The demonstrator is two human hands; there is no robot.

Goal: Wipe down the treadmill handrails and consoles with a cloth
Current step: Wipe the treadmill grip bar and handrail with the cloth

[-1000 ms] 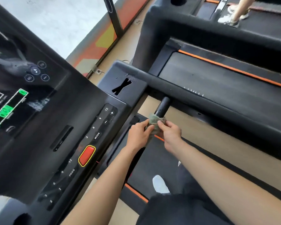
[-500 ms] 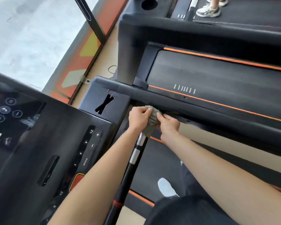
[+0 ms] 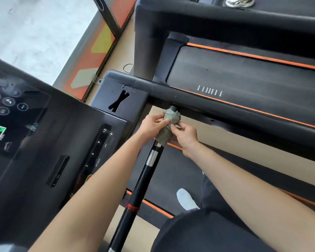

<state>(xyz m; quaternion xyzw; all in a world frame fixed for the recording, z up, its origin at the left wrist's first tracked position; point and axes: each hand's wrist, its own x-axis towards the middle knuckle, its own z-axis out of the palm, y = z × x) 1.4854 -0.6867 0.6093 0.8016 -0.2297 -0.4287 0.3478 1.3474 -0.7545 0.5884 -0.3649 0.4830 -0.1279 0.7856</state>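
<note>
the console fills the view left of the bar, a black grip bar with a silver band that runs up from the bottom edge to its tip just under the rail. the left hand is on the bar's left near the tip, thumb and fingers pinching the cloth. the right hand is on the bar's right, its fingertips pinching the same cloth. the cloth, small and grey-green, is bunched over the bar's tip and trails a little down it. it looks light, soft and limp, so it should crumple rather than push. it is best wrapped round the bar with fingers closed over it. the bar looks stiff, smooth and likely slick.
</note>
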